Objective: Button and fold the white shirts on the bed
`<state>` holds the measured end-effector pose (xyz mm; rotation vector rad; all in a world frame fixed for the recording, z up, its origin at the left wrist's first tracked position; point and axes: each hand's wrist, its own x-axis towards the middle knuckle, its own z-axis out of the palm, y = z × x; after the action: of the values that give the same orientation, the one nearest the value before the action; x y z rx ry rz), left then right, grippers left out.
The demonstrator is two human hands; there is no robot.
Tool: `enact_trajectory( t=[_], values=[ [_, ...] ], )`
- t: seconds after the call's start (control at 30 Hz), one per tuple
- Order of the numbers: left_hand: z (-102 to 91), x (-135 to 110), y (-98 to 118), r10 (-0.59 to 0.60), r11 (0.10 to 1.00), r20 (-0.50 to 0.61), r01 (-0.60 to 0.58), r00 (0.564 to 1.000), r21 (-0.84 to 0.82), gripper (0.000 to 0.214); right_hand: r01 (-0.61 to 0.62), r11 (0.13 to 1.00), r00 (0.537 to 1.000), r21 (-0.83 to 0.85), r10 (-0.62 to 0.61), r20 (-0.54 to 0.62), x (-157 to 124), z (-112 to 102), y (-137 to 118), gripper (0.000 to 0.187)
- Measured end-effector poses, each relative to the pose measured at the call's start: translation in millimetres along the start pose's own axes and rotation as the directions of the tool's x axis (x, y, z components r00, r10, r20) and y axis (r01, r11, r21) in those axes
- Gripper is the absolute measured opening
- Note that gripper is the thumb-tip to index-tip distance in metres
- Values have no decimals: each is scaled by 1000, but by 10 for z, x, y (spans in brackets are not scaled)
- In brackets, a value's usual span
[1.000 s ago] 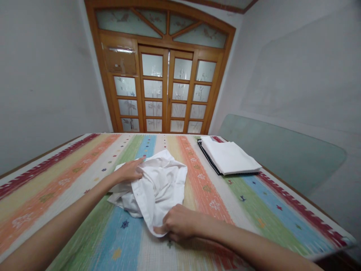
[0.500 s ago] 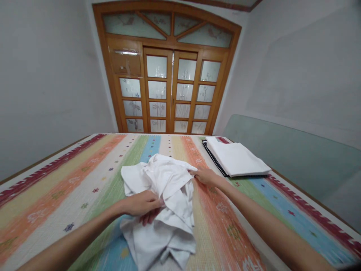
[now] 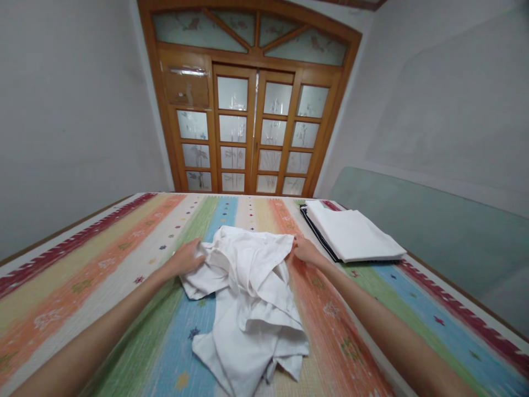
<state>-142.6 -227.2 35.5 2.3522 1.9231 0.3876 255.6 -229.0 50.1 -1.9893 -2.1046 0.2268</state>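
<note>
At the far end of a crumpled white cloth (image 3: 258, 281), the right hand (image 3: 306, 251) is pinching a corner, fingers drawn together; the left hand (image 3: 189, 258) is gripping the opposite side, fingers curled in (tips partly hidden by folds). Between and below both hands, the cloth is lying bunched on a multicoloured striped tablecloth (image 3: 107, 264). Farther right, a folded white cloth (image 3: 357, 234) is resting atop a folded black cloth with white edging (image 3: 320, 236). Wood-framed glass doors (image 3: 233, 128) are standing beyond.
</note>
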Motion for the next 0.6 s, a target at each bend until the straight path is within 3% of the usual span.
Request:
enact_trajectory(
  t=[0.1, 0.23, 0.3, 0.4, 0.5, 0.6],
  values=[
    [40, 103, 5, -16, 999, 6, 16, 1000, -42, 60, 32, 996, 999, 81, -34, 21, 96, 74, 112, 14],
    [52, 213, 180, 41, 987, 4, -39, 999, -158, 54, 118, 939, 993, 324, -109, -47, 181, 219, 23, 24],
    [59, 255, 291, 68, 975, 30, -60, 997, -212, 52, 132, 832, 989, 538, -148, -13, 202, 305, -89, 25],
    [70, 297, 410, 69, 966, 33, -58, 997, -250, 52, 96, 559, 973, 824, -227, 41, 192, 417, -275, 17],
    [79, 313, 433, 63, 957, -28, -68, 998, -281, 54, 59, 316, 955, 947, -294, 39, 143, 480, -442, 27],
    [66, 308, 387, 116, 930, -82, -137, 990, -340, 49, 35, 224, 969, 974, -247, 22, 117, 491, -568, 33]
  ],
)
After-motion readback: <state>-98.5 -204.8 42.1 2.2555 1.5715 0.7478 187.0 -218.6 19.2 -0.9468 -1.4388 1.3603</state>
